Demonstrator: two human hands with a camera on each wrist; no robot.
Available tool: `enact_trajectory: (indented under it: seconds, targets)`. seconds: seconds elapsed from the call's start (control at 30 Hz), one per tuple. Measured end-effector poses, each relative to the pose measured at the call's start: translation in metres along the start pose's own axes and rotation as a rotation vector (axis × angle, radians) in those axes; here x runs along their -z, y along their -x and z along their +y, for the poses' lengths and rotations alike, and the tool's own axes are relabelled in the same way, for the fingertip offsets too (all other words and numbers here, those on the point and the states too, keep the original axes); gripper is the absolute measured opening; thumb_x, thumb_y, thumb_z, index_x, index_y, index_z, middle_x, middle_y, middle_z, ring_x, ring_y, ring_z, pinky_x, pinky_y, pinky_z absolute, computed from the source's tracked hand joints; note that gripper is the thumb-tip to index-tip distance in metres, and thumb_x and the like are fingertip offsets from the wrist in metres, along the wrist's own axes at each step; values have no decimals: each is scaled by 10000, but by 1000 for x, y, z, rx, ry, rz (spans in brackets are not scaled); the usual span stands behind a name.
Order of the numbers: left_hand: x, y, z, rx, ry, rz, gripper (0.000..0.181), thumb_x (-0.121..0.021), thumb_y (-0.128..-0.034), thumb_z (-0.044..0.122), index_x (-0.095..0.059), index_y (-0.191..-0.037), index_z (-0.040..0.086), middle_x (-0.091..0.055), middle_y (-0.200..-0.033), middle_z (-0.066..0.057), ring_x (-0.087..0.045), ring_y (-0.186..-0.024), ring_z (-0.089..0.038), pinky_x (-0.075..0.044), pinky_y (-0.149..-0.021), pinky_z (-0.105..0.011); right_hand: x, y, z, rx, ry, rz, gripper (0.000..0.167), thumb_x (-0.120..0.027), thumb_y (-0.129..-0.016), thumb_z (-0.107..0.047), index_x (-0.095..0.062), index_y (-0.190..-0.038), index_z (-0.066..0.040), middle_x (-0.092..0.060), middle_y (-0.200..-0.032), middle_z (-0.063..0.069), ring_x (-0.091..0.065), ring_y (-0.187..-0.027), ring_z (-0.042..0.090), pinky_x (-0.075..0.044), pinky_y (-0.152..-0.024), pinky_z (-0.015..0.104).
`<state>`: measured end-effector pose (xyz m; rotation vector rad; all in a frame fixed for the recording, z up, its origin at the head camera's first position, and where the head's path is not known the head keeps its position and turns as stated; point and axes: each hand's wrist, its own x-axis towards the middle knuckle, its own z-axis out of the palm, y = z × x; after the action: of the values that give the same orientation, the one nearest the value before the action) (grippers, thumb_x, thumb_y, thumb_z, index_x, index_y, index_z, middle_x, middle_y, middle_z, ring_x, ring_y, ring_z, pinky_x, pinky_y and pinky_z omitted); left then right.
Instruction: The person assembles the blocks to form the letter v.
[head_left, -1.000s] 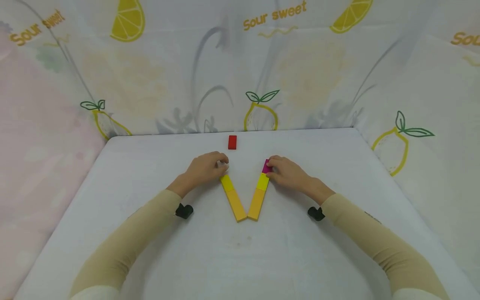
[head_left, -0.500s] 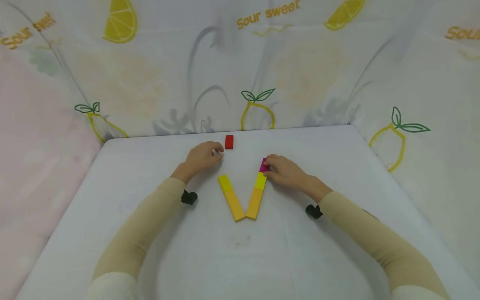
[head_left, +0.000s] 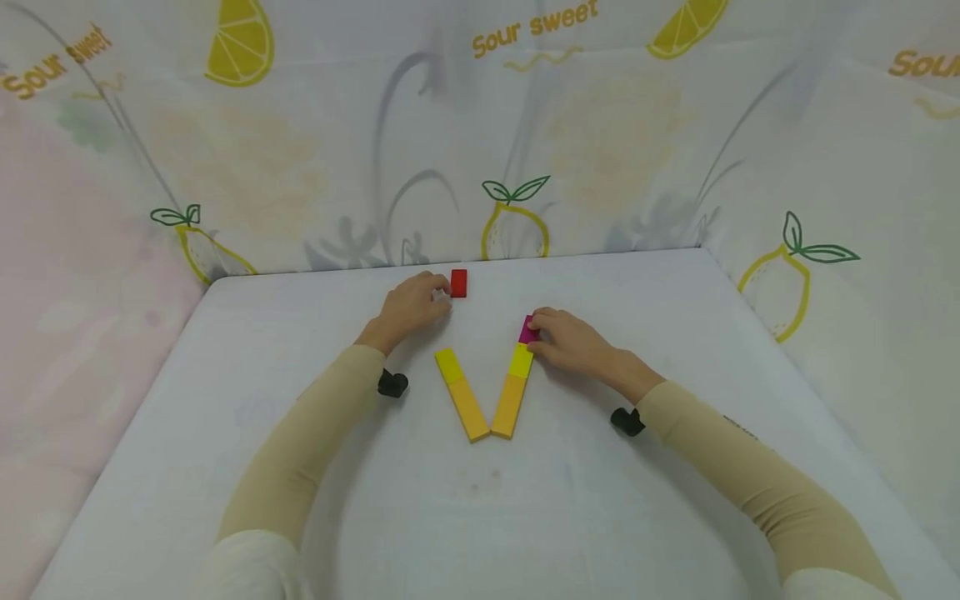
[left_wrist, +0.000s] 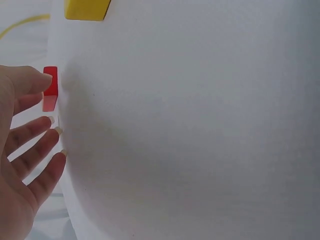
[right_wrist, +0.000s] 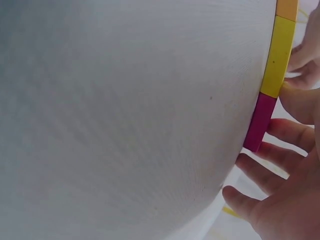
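On the white table my right hand (head_left: 573, 342) has its fingertips and thumb at a magenta block (right_wrist: 260, 122), lightly pinching it. That block lies against the far end of a yellow block (head_left: 521, 361), followed by an orange block (head_left: 509, 406). A matching yellow block (head_left: 449, 365) and orange block (head_left: 468, 410) form the other arm of a V. My left hand (head_left: 411, 308) is beside a red block (head_left: 459, 283) near the table's back edge. Its fingers are spread with a gap, and in the left wrist view the thumb overlaps the red block (left_wrist: 51, 85); contact is unclear.
A white cloth covers the table (head_left: 450, 517). Behind it hangs a fabric backdrop (head_left: 637, 150) with lemon prints, meeting the table's back edge. Black wrist cameras show below the left cuff (head_left: 392, 383) and the right cuff (head_left: 627, 422).
My left hand has left the far end of the V's left arm and moved forward to the red block. The right hand stays at the magenta block. The view shifted slightly.
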<state>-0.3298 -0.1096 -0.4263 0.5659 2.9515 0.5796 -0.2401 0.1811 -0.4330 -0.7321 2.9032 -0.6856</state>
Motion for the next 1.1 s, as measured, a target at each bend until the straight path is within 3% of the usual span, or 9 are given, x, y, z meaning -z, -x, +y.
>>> enact_trajectory:
  seconds: [0.33, 0.57, 0.83, 1.1]
  targets:
    - [-5, -16, -4, 31, -35, 12, 272, -606, -899, 270, -622, -1165, 213, -591, -1240, -61, -556, -1094, -275, -502, -926, -509, 0, 1, 2, 12, 9, 1, 334, -657, -951, -229, -633, -1209, -19, -614, -1305, 135, -586, -1165, 290, -465, -1070, 436]
    - [-5, -25, -5, 28, -21, -12, 306, -593, -903, 308, -590, -1196, 221, -567, -1355, -63, -528, -1176, -280, -478, -981, -553, 0, 0, 1, 7, 9, 1, 331, -660, -951, -234, -640, -1206, -23, -623, -1277, 113, -582, -1141, 270, -467, -1066, 419]
    - [-5, -35, -1, -8, -43, -27, 357, -611, -894, 340, -566, -1228, 220, -543, -1353, -65, -531, -1136, -285, -497, -945, -546, -1, 0, 3, -11, 7, -10, 344, -650, -956, -239, -638, -1225, -25, -607, -1303, 117, -572, -1167, 280, -451, -1083, 428]
    - [-4, -38, 1, -60, -18, -30, 392, -632, -888, 278, -561, -1252, 151, -540, -1377, -99, -532, -1134, -315, -467, -1014, -511, 0, -1, 2, -18, 8, -14, 327, -649, -958, -240, -642, -1217, -40, -607, -1308, 110, -577, -1167, 278, -453, -1085, 421]
